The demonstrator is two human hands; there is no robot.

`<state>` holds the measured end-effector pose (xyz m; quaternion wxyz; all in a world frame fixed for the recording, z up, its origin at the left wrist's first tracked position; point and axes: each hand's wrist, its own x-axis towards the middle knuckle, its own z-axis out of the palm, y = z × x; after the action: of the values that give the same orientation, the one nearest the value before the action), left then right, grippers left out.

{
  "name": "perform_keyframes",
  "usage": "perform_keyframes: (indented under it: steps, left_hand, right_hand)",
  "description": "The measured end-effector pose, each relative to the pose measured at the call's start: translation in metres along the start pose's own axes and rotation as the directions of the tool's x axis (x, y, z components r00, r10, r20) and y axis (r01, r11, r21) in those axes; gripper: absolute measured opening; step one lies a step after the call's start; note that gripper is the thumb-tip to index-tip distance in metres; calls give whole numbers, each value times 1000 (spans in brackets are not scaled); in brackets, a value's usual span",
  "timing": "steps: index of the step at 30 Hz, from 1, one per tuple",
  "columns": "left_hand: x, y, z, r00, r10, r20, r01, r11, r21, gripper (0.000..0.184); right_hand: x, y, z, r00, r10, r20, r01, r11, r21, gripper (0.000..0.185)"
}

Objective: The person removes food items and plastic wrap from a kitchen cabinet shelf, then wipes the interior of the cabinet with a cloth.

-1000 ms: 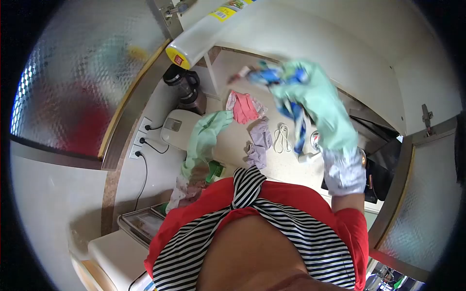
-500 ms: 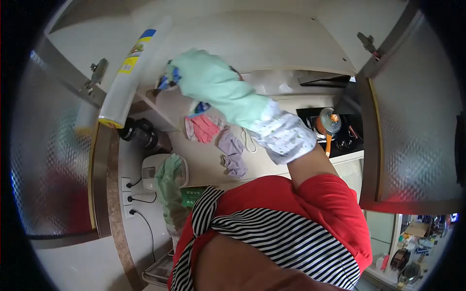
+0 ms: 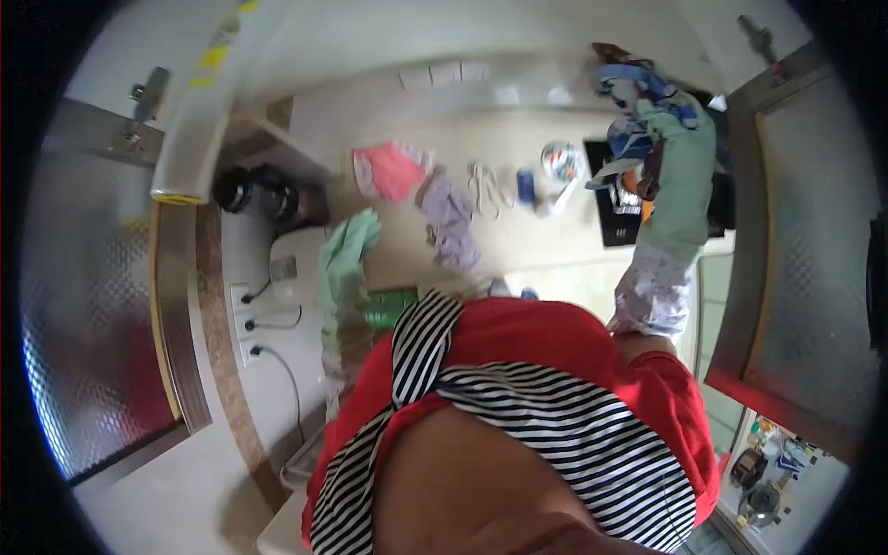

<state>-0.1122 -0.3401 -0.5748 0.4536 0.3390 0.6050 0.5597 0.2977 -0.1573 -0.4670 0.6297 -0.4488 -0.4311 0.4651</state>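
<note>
My right hand [image 3: 680,129], in a long green rubber glove, reaches to the far right and grips a bunched blue, white and brown patterned cloth [image 3: 638,88]. The cloth hangs in front of the black hob [image 3: 606,217] and partly hides it. My left hand [image 3: 350,239], also gloved in green, hangs low by the white appliance [image 3: 296,264] with its fingers stretched out and holding nothing. On the counter between the hands lie a pink cloth [image 3: 387,173], a crumpled lavender cloth [image 3: 450,222] and a looped white cord [image 3: 486,191].
Open glass cabinet doors [image 3: 102,296] flank me at head height. A long clear-wrapped roll [image 3: 199,129] juts out at upper left, above a black jug-like appliance [image 3: 264,196]. A patterned bowl [image 3: 559,159] and small blue object [image 3: 525,187] stand mid-counter. Plugs sit in wall sockets [image 3: 242,324].
My right hand has swung from the centre left to the far right, carrying the patterned cloth. The bowl and blue object now show. My left hand stays by the white appliance; the view has shifted.
</note>
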Motion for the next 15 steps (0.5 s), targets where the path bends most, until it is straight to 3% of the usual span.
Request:
perform_keyframes:
  steps: [1, 3, 5, 6, 7, 9, 11, 12, 13, 15]
  left_hand:
    - [1, -7, 2, 998, -54, -8, 54, 998, 19, 37]
    - [8, -19, 8, 996, -79, 30, 80, 997, -22, 37]
    - [9, -34, 10, 989, -144, 39, 144, 989, -15, 37]
    - [9, -42, 9, 982, -184, 40, 185, 983, -10, 37]
    - [6, -48, 8, 979, -202, 35, 202, 979, -9, 37]
    - [-1, -59, 10, 961, -274, -26, 274, 961, 15, 37]
    - [-12, -56, 20, 935, -344, -87, 347, 938, 20, 38]
    - [-18, -56, 22, 908, -397, -132, 402, 915, 19, 39]
    - [-23, -61, 21, 904, -402, -143, 409, 912, 18, 39]
    - [-34, -75, 18, 852, -484, -201, 487, 873, -34, 41]
  right_hand:
    - [1, 17, -12, 999, -6, -32, 3, 997, -83, 30]
    - [-13, 42, -17, 983, 128, -130, -134, 990, -41, 23]
    - [-9, 89, -48, 945, 323, 41, -319, 944, -83, 19]
    - [-5, 124, -66, 912, 409, 19, -402, 904, -147, 18]
    - [-9, 139, -62, 849, 491, 195, -505, 862, 30, 26]
    - [-39, 153, -53, 823, 567, 34, -568, 821, 58, 14]
    - [-58, 187, -56, 744, 667, 30, -667, 741, 74, 18]
    - [-62, 193, -62, 595, 803, -11, -803, 595, -15, 25]
    - [-74, 219, -66, 624, 774, 104, -780, 624, 35, 23]
    - [-86, 186, -34, 517, 844, 140, -825, 535, -183, 19]
